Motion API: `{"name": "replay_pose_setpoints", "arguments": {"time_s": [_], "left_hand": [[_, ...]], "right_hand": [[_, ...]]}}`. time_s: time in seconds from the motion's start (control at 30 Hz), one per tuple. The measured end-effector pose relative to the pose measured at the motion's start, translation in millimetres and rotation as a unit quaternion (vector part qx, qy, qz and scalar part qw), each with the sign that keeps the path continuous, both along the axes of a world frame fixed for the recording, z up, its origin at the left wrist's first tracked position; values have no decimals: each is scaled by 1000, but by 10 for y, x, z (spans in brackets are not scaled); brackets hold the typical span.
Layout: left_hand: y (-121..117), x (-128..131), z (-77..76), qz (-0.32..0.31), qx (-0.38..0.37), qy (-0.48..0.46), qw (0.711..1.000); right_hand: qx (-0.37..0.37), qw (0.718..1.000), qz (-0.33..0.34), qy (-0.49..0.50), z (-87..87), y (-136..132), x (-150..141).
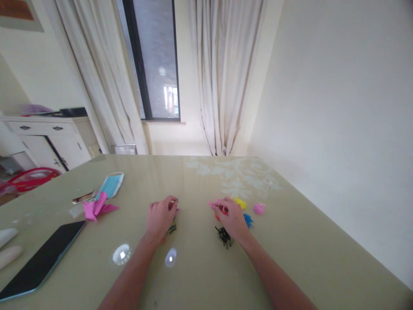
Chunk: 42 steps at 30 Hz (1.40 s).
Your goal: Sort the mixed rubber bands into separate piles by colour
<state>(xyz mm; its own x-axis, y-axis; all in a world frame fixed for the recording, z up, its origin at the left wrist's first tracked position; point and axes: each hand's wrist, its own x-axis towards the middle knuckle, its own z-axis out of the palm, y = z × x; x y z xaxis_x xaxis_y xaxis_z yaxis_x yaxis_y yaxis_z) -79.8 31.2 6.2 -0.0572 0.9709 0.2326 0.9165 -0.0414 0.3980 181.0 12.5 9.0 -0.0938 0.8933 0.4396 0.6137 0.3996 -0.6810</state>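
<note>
My left hand [161, 215] is closed in a pinch, a tiny dark bit at its fingertips. Under and beside it lies a mixed-colour pile of what look like small rubber bands [173, 227], partly hidden by the hand. My right hand [232, 218] also pinches, its fingertips at a small pink band [211, 203]. Around it are single-colour piles: black bands [225, 237] nearest me, blue bands [248, 220] to the right, yellow bands [240, 203] behind, and red bands [219, 214] mostly covered by the fingers. A pink pouch-like item [259, 209] sits farther right.
On the table's [193, 275] left side lie a dark tablet-like device [43, 258], a pink folded paper shape [97, 207], a blue face mask [111, 186] and a small brown packet [84, 197]. A wall [338, 129] borders the right edge; curtains and a window stand beyond.
</note>
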Motion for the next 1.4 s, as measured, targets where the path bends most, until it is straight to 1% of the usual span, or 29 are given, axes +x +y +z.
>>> {"name": "replay_pose_setpoints", "arguments": {"time_s": [0.1, 0.27, 0.37, 0.57, 0.7, 0.8, 0.93, 1.13, 1.2, 1.27, 1.33, 1.4], "left_hand": [[-4, 10, 1, -2, 1, 13, 1000], [-28, 33, 29, -12, 4, -16, 1000], [-44, 42, 36, -11, 5, -13, 1000], [-48, 51, 0, -18, 72, 54, 996], [-44, 67, -10, -30, 62, 68, 995], [-46, 80, -10, -25, 57, 77, 995], [-46, 86, -23, -26, 50, 80, 995], [-24, 99, -41, -45, 75, 19, 996], [-25, 140, -45, -57, 69, -25, 996], [-45, 216, -44, -90, 63, -95, 989], [-93, 321, -37, -143, 63, -169, 973], [-159, 430, -26, -194, 66, -211, 956]], "right_hand": [[2, 1000, 11, -20, 2, -38, -35], [-2, 999, 16, -37, -8, -71, -64], [-11, 999, 27, -40, -38, -85, -76], [-15, 998, 38, -40, -66, -118, -65], [-12, 999, 34, -33, -30, -135, -44], [-9, 998, 39, -44, -8, -126, -29], [-11, 998, 42, -49, -17, -88, -1], [-26, 998, 38, -45, -52, -47, 60], [-26, 998, 39, -42, -45, -54, 73], [-24, 998, 42, -32, -27, -77, 69], [-29, 998, 46, -9, -6, -111, 47], [-42, 998, 52, 21, 5, -144, 12]]}}
